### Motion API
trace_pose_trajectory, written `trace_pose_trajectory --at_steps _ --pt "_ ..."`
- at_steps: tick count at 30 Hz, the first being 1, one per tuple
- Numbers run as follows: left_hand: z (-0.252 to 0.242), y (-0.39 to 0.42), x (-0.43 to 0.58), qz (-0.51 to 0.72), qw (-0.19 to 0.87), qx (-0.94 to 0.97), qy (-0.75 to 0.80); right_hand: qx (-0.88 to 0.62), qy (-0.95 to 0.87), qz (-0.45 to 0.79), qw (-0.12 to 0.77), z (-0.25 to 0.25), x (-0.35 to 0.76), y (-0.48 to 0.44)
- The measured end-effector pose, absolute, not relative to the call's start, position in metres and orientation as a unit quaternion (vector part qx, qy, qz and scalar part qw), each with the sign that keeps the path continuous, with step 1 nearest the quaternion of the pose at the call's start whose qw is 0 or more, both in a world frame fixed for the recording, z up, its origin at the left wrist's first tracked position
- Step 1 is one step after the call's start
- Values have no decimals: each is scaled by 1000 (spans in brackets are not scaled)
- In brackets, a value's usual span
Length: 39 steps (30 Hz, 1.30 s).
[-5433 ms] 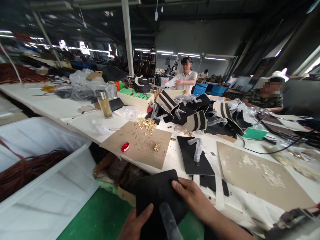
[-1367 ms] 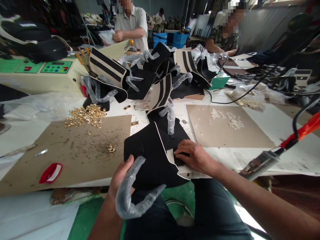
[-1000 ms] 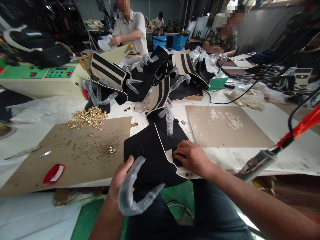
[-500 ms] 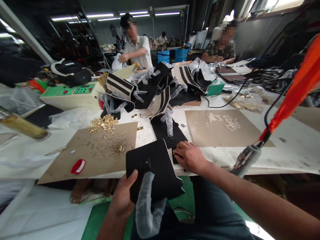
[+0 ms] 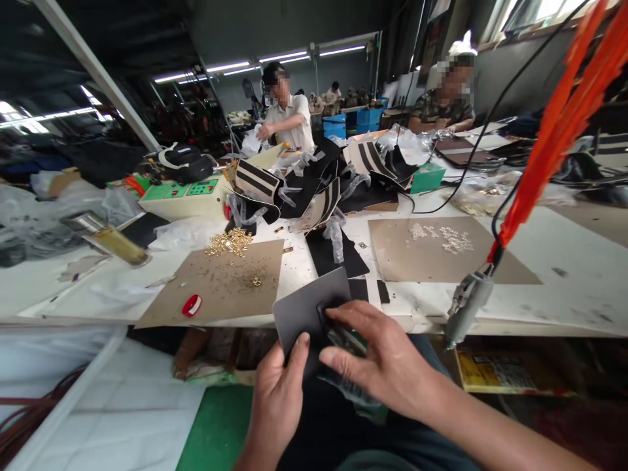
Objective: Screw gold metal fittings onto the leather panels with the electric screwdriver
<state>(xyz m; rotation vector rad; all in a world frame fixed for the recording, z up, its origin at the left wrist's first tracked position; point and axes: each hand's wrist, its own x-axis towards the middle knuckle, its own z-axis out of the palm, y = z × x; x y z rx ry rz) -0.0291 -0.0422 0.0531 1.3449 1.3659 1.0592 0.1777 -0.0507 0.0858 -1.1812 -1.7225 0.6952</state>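
I hold a flat black leather-like panel with rounded corners up off my lap, just in front of the near edge of the white work table. My left hand grasps its lower edge, thumb pressed flat on the front face and the other fingers hidden behind. My right hand comes over the panel's right side, forefinger and thumb closing on a small black tab set in the face. Whether anything loose sits between those fingertips, I cannot tell. A handle strap wrapped in clear plastic film hangs from that spot, under my right palm.

As I judge it, the step in hand is work at that tab, where the strap meets the panel. It calls for the left hand to keep the panel steady and tilted towards me, so the right fingertips can work precisely on so small a part.

Beyond the panel, on the table, lie a brown cardboard sheet with a heap of small gold metal fittings at its far edge and a red tape roll near its front. A grey metal tool on an orange cord hangs just beside my right hand.
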Motion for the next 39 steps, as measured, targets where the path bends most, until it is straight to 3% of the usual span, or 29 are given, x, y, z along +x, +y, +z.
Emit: trace_pose_trajectory --at_steps 6,10,15,19,21,25,30,39 --pt "46 -82 5 433 233 741 457 -426 -622 427 499 82 157 -64" --pt "45 -85 9 367 151 813 425 -425 -398 613 534 71 172 -59" --pt "54 -31 -4 444 227 702 508 -404 -225 704 539 57 202 -36" --pt "47 16 1 403 510 598 469 -430 -207 717 508 49 212 -25" --pt "34 26 9 371 594 559 443 -456 -226 711 484 42 214 -25" --pt "-5 21 19 328 606 520 505 -550 -383 614 417 17 216 -31" --pt "-23 20 20 293 586 536 533 -645 -519 423 368 -3 215 -21" --pt "5 102 30 256 454 644 560 -738 -513 326 293 7 218 54"
